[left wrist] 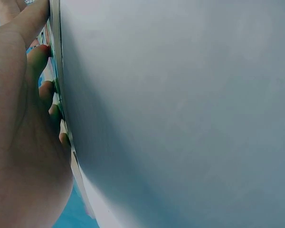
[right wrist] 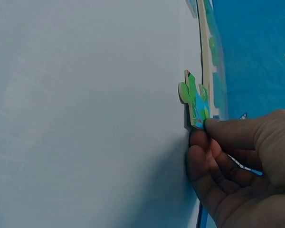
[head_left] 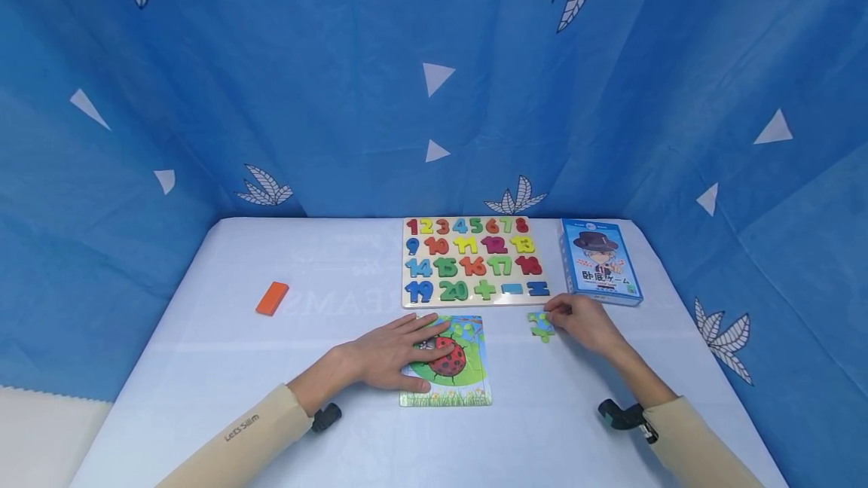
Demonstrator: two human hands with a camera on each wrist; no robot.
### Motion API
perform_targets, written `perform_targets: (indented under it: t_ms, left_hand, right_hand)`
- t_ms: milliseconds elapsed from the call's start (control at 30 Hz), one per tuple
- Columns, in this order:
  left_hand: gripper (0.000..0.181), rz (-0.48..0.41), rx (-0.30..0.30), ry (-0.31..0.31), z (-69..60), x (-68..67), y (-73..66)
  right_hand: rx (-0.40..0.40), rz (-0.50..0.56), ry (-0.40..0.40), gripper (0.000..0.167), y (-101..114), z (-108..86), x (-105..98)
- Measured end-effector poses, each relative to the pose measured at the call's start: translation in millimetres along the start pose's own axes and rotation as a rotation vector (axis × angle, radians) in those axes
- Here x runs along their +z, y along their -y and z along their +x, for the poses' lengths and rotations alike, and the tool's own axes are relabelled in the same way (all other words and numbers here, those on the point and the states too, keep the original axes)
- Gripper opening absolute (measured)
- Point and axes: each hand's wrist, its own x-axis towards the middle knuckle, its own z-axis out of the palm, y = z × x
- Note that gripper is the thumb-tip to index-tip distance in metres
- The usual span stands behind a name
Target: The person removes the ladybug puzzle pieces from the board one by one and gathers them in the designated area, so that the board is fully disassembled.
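Note:
A ladybug jigsaw puzzle [head_left: 468, 379] lies flat on the white table in the head view. My left hand [head_left: 393, 352] rests on its left part with fingers spread, covering some of the picture. In the left wrist view, that hand's fingertips touch the face of the puzzle board [left wrist: 57, 61]. To the right of the board, my right hand [head_left: 586, 321] pinches a green and blue jigsaw piece [head_left: 540, 324] between thumb and fingers. The right wrist view shows the piece [right wrist: 197, 102] held by one edge, close to the tabletop.
Behind the puzzle lies a wooden number board [head_left: 468, 306] with coloured numerals. A blue game box [head_left: 603, 262] sits to its right, just beyond my right hand. Far left is an orange block [head_left: 272, 298]. Blue patterned cloth [head_left: 339, 96] hangs around the table.

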Motion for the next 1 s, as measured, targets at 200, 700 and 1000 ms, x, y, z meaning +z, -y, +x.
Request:
perform_targets:
  t_ms: [200, 700, 1000]
  left_hand:
    - [0.069, 0.007, -0.004, 0.002, 0.1, 0.6, -0.5]
    - [0.07, 0.008, -0.014, 0.01, 0.4, 2.1, 0.3]
    - [0.07, 0.012, -0.01, 0.005, 0.1, 0.8, -0.9]
  right_hand:
    - [0.002, -0.021, 0.011, 0.016, -1.2, 1.4, -2.5]
    - [0.015, -0.027, 0.011, 0.016, -8.4, -0.7, -11.6]
    - [-0.003, -0.034, -0.002, 0.016, -12.8, 0.5, -12.2]
